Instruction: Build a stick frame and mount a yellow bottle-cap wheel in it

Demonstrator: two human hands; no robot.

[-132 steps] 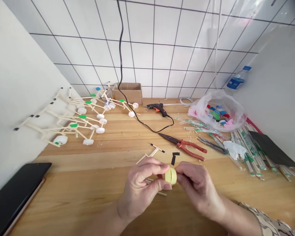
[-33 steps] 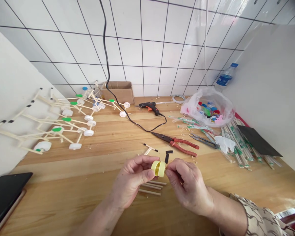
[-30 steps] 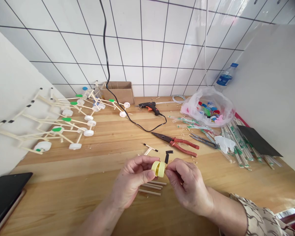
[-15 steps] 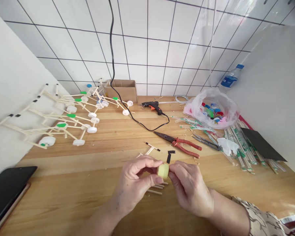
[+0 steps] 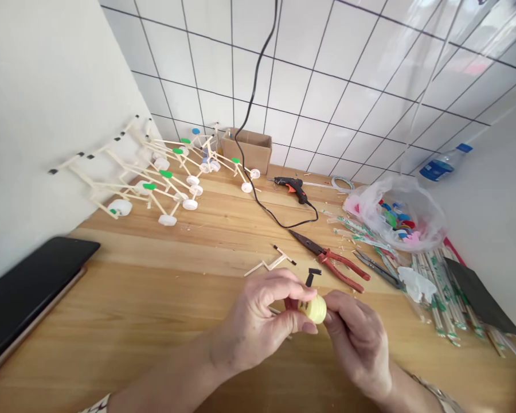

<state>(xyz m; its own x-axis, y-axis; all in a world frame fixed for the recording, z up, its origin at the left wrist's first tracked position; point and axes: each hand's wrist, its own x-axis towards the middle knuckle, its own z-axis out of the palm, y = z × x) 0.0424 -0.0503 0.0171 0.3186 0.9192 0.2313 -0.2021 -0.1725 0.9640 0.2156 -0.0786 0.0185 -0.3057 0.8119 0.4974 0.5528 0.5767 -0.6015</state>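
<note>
My left hand [image 5: 269, 312] pinches a small pale yellow round piece [image 5: 317, 310] between thumb and fingers. Ridges circle the piece and dark marks show on its side; whether it is a cap or a roll I cannot tell. My right hand [image 5: 361, 338] is closed at the piece's right edge, its thumb and forefinger pressed together; what they hold is hidden. Just beyond lie black strips [image 5: 312, 276] and a small frame of wooden sticks [image 5: 275, 263] with black ends. Under my left hand, more sticks are mostly covered.
Stick-built bicycle models [image 5: 155, 178] with white wheels stand at the left, above a phone [image 5: 38, 292]. Farther back are a cardboard box [image 5: 251, 150] and glue gun [image 5: 292, 186]. Rightward lie pliers [image 5: 339, 264], snips [image 5: 378, 268], a bag of caps [image 5: 406, 212] and wrapped sticks [image 5: 442, 298].
The view has shifted, so the scene sits differently in the frame. The yellow piece has turned in my left hand, showing more of its ridged face. My right hand stays closed beside it.
</note>
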